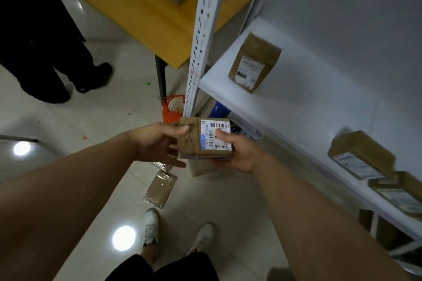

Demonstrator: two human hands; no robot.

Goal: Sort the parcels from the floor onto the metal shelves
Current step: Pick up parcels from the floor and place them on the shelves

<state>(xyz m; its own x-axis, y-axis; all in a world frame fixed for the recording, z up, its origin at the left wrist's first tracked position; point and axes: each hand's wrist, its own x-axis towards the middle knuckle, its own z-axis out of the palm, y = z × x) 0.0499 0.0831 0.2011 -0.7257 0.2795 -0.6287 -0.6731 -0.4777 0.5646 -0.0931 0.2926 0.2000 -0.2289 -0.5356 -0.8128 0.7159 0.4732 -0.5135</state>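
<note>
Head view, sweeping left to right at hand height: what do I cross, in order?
left hand → held parcel, gripped from both sides → right hand → white shelf → labelled parcel lying on it.

Both bare forearms reach forward and converge before the body, the 2 hands meeting at 1 small brown cardboard parcel (pixel 191 143). The left hand (pixel 157 142) pinches its left edge, thumb on top, fingers underneath. The right hand (pixel 238 155) cups its right side from below, thumb pressed flat on the top face.
</note>
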